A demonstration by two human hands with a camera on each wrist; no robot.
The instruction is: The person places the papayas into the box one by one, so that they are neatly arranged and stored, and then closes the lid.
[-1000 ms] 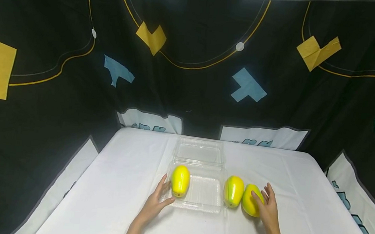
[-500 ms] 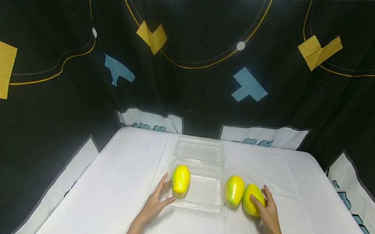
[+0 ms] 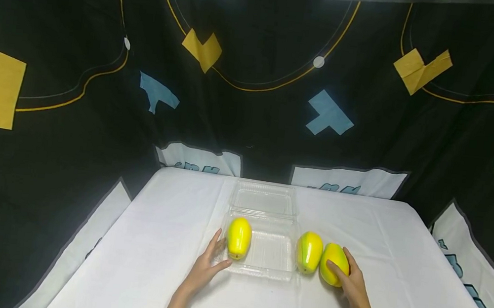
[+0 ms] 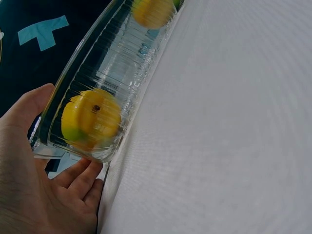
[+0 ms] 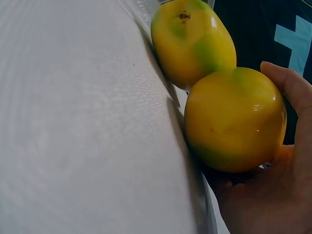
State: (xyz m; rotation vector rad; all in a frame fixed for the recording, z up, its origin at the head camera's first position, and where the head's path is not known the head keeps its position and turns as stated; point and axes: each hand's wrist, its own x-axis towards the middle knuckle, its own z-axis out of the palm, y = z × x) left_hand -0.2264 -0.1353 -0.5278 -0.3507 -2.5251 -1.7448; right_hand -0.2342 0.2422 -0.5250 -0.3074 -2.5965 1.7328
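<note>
Closing since a second ago: right hand (image 3: pixel 353 281), fingers curled round rightmost glossy yellow oval fruit (image 3: pixel 334 253) on white-clothed bench (image 3: pixel 179 212), grip apparently forming; left hand (image 3: pixel 204 269), fingers spread, at clear plastic clamshell container (image 3: pixel 270 253)

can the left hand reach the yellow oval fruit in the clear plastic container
Probably yes: the left hand is at a corner of the clear plastic container, whose open lid leaves the yellow oval fruit uncovered.

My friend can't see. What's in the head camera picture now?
A person's right hand curves around a yellow fruit beside a second fruit on a white table, while the left hand rests against an open, clear plastic box with a third fruit inside.
</note>
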